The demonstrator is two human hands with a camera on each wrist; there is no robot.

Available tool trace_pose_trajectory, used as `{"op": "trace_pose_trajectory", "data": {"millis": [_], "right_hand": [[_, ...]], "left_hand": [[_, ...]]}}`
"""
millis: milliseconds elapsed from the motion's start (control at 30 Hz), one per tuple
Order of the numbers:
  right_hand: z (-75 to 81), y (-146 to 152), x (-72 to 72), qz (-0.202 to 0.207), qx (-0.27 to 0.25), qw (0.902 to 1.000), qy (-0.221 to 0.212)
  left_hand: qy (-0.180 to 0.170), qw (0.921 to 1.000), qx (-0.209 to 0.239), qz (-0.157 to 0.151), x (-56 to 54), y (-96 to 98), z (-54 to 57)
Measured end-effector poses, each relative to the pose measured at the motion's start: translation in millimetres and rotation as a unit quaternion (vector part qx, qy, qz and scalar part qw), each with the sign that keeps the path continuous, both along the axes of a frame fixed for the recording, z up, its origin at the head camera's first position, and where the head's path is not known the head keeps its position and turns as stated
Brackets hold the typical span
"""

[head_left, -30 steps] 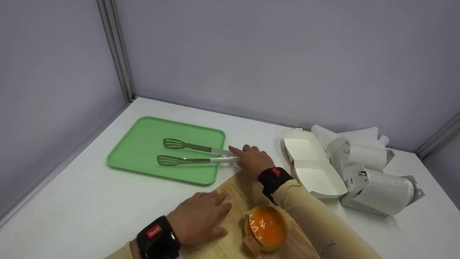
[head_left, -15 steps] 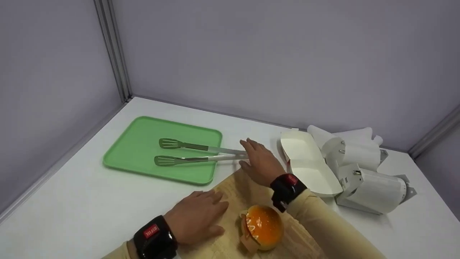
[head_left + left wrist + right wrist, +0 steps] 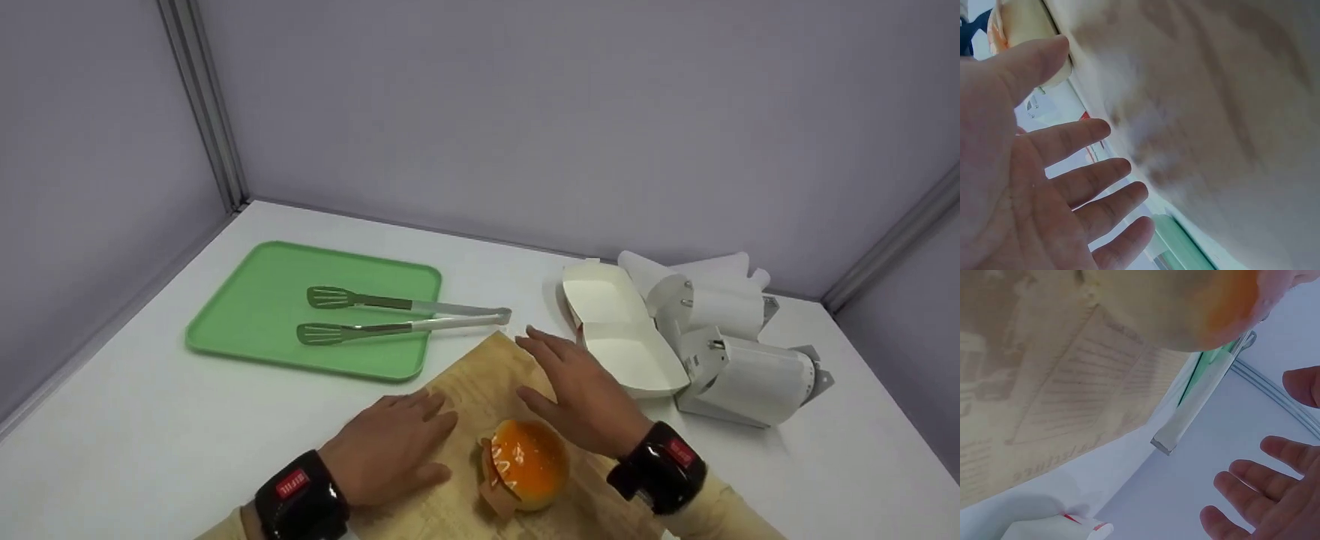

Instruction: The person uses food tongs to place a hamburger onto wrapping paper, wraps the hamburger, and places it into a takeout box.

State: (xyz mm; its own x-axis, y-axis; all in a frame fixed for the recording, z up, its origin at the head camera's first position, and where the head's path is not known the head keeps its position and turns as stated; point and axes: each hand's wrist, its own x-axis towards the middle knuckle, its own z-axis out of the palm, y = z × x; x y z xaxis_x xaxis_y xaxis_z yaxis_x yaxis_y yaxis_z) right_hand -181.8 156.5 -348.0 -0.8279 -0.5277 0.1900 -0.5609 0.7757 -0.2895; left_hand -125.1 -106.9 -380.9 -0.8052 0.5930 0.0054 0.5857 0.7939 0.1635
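A burger (image 3: 529, 463) with a glossy orange bun lies on a sheet of printed brown wrapping paper (image 3: 480, 382) in the head view. My left hand (image 3: 390, 448) is spread over the paper's left edge, fingers extended toward the burger and apart from it. On the burger's other side my right hand (image 3: 589, 394) hovers with straight, parted fingers, holding nothing. In the right wrist view the bun (image 3: 1185, 309) shows at the top, away from the fingertips. Tongs (image 3: 457, 313) with slotted heads lie spread across a green tray (image 3: 247, 330), their joined end sticking out past its right rim.
An opened white cardboard burger box (image 3: 634, 356) lies right of the paper. Beside it, white rolls in stands (image 3: 757, 382) sit at the table's right side. Grey wall panels (image 3: 525, 127) border the white table (image 3: 150, 427) at the back and sides.
My right hand has let go of the tongs' end and drawn back toward me, beside the burger. The tongs stay on the tray. My left hand keeps its place on the paper.
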Motion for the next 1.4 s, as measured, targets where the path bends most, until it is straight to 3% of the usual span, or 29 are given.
{"op": "trace_pose_trajectory", "data": {"millis": [333, 567, 800, 933, 1133, 1400], "right_hand": [[-12.6, 32, 26.6, -0.038, 0.020, 0.9984, 0.037], [-14.8, 49, 33.2, -0.017, 0.025, 0.9994, -0.015], [-15.7, 62, 33.9, -0.011, 0.019, 0.9982, -0.055], [-17.7, 68, 35.5, 0.001, 0.016, 0.9970, -0.076], [-19.4, 70, 34.1, 0.011, 0.014, 0.9944, -0.104], [-23.3, 74, 35.9, 0.015, 0.012, 0.9931, -0.116]], "left_hand": [[0.024, 0.9997, 0.007, 0.003, -2.9, 4.5, -5.2], [0.004, 0.9994, 0.031, 0.015, -9.3, 10.6, -0.3], [-0.010, 0.9993, 0.017, 0.033, -30.3, 20.8, 5.9], [-0.027, 0.9981, 0.032, 0.044, -46.7, 28.1, 6.4], [0.010, 0.9987, 0.015, 0.047, -61.2, 31.2, -0.8], [0.053, 0.9954, 0.052, 0.061, -57.9, 29.1, -5.7]]}}
